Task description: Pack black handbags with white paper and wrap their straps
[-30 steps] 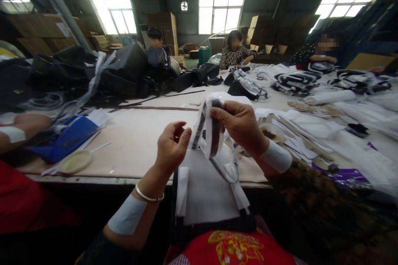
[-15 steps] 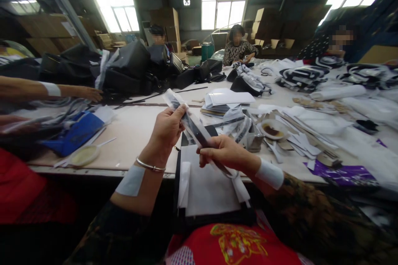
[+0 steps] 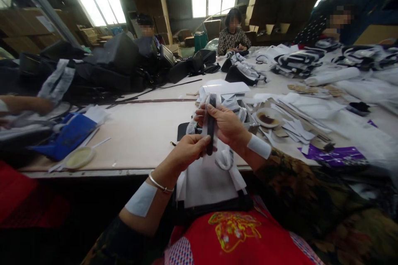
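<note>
A black strap [image 3: 211,126] in a clear plastic wrap is held upright between both hands, above the table's front edge. My left hand [image 3: 193,149] pinches its lower end between thumb and fingers. Higher up, my right hand [image 3: 225,122] grips the same wrapped strap, thumb on its face. Beneath them a black bag with a white sheet [image 3: 207,184] over it leans at the table edge against my red apron [image 3: 233,232]. A wrapped white loop [image 3: 224,160] hangs beside the sheet.
A blue bin [image 3: 64,136] and a dish [image 3: 79,157] lie left, near a co-worker's blurred hand [image 3: 43,105]. Black bags [image 3: 121,58] pile up behind. To the right are a bowl of brown stuff [image 3: 266,119], paper strips [image 3: 295,130] and a purple packet [image 3: 337,155].
My right hand has risen to the strap's upper part, while my left has dropped to its lower end. The strap has turned from slanted to upright. The view has shifted slightly.
</note>
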`<control>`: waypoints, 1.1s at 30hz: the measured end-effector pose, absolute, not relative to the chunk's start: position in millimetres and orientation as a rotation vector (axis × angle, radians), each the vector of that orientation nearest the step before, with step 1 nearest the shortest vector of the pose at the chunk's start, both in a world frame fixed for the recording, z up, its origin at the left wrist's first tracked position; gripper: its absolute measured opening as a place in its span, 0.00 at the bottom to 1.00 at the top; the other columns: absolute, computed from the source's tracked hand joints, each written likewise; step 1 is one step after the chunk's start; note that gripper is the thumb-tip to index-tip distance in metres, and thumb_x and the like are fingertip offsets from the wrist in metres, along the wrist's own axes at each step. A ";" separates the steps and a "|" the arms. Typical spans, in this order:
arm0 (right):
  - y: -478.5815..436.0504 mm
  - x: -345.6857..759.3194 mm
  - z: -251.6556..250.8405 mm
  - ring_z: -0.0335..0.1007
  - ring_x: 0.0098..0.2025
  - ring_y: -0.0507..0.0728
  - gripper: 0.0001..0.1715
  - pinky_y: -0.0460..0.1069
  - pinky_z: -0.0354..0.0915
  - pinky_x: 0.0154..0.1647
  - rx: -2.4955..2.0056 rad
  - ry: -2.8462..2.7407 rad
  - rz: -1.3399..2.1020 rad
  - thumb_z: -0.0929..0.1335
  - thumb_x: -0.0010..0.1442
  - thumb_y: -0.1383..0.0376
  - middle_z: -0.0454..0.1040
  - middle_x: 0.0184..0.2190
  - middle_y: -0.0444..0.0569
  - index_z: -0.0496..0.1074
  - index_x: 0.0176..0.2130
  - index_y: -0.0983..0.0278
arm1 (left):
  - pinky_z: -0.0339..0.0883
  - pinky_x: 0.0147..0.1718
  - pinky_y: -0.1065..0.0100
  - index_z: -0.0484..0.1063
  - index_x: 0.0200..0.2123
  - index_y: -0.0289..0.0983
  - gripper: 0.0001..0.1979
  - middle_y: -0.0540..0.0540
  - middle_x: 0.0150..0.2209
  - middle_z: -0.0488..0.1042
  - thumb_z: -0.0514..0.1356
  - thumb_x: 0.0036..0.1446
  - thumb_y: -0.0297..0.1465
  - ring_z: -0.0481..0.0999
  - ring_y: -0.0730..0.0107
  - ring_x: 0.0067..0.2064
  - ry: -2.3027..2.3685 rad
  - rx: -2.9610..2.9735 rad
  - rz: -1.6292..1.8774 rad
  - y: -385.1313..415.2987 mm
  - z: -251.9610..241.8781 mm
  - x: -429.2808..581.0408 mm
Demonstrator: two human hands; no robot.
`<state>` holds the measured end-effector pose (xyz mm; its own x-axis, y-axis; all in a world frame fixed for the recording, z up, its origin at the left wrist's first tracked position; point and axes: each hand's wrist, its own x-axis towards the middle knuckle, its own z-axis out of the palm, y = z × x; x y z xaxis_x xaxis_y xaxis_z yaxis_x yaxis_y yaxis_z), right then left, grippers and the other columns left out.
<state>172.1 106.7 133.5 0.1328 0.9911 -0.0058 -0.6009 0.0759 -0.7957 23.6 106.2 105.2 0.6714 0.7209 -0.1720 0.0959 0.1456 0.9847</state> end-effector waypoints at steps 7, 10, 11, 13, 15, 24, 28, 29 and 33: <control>102.6 162.7 115.7 0.78 0.41 0.58 0.16 0.53 0.73 0.43 -0.792 -0.711 1.201 0.73 0.58 0.53 0.81 0.35 0.49 0.75 0.39 0.63 | 0.67 0.34 0.68 0.82 0.29 0.34 0.20 0.43 0.29 0.81 0.64 0.57 0.46 0.75 0.66 0.32 0.830 1.364 0.774 107.3 105.1 31.0; 96.5 160.5 101.0 0.76 0.45 0.59 0.20 0.50 0.71 0.38 -0.837 -0.777 1.208 0.73 0.57 0.50 0.81 0.40 0.50 0.78 0.40 0.62 | 0.69 0.35 0.67 0.81 0.30 0.33 0.20 0.45 0.28 0.80 0.65 0.56 0.46 0.76 0.66 0.32 0.847 1.268 0.860 110.8 99.1 34.7; 94.4 160.2 97.5 0.76 0.45 0.59 0.21 0.50 0.71 0.38 -0.846 -0.794 1.216 0.73 0.57 0.49 0.81 0.42 0.51 0.78 0.40 0.63 | 0.69 0.35 0.67 0.81 0.31 0.33 0.20 0.45 0.27 0.79 0.65 0.56 0.46 0.76 0.67 0.31 0.850 1.241 0.880 111.5 96.7 35.7; 90.9 160.0 94.4 0.75 0.45 0.58 0.21 0.50 0.71 0.40 -0.856 -0.805 1.228 0.73 0.57 0.49 0.81 0.43 0.51 0.80 0.40 0.63 | 0.69 0.35 0.67 0.80 0.32 0.33 0.19 0.47 0.26 0.78 0.65 0.57 0.46 0.75 0.69 0.30 0.848 1.206 0.898 111.9 92.7 36.9; 88.4 160.3 96.0 0.75 0.44 0.57 0.21 0.50 0.72 0.42 -0.874 -0.802 1.228 0.74 0.56 0.49 0.81 0.42 0.52 0.80 0.39 0.63 | 0.69 0.37 0.67 0.80 0.32 0.33 0.18 0.47 0.28 0.78 0.65 0.57 0.44 0.75 0.69 0.31 0.815 1.211 0.871 111.2 90.9 36.3; 89.9 152.0 101.1 0.77 0.31 0.55 0.23 0.48 0.71 0.28 -0.898 -0.686 1.220 0.76 0.52 0.49 0.81 0.31 0.48 0.76 0.38 0.63 | 0.73 0.37 0.64 0.79 0.33 0.31 0.22 0.39 0.31 0.81 0.69 0.52 0.47 0.80 0.63 0.33 0.676 1.132 0.531 107.3 95.5 16.9; 94.1 145.0 103.5 0.78 0.35 0.56 0.22 0.50 0.74 0.35 -0.865 -0.641 1.176 0.77 0.51 0.51 0.81 0.32 0.48 0.75 0.37 0.64 | 0.72 0.32 0.66 0.78 0.34 0.31 0.23 0.40 0.30 0.80 0.67 0.53 0.48 0.79 0.67 0.29 0.726 1.086 0.511 99.6 90.8 16.2; 95.1 143.7 104.6 0.78 0.35 0.56 0.22 0.50 0.74 0.36 -0.857 -0.631 1.171 0.77 0.50 0.51 0.81 0.32 0.48 0.75 0.37 0.64 | 0.72 0.32 0.66 0.77 0.34 0.32 0.23 0.40 0.30 0.80 0.66 0.54 0.49 0.78 0.68 0.29 0.740 1.077 0.514 97.9 90.6 16.8; 95.6 140.1 106.2 0.78 0.35 0.56 0.21 0.49 0.73 0.34 -0.855 -0.626 1.136 0.76 0.52 0.51 0.81 0.32 0.48 0.75 0.37 0.64 | 0.74 0.29 0.66 0.73 0.35 0.34 0.20 0.45 0.29 0.77 0.64 0.56 0.48 0.77 0.70 0.27 0.788 1.049 0.518 93.6 95.9 18.7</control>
<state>140.1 95.6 106.2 0.3148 0.9491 0.0073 -0.5129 0.1766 -0.8401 18.7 93.6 95.9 0.6245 0.7116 -0.3219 -0.0135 0.4219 0.9065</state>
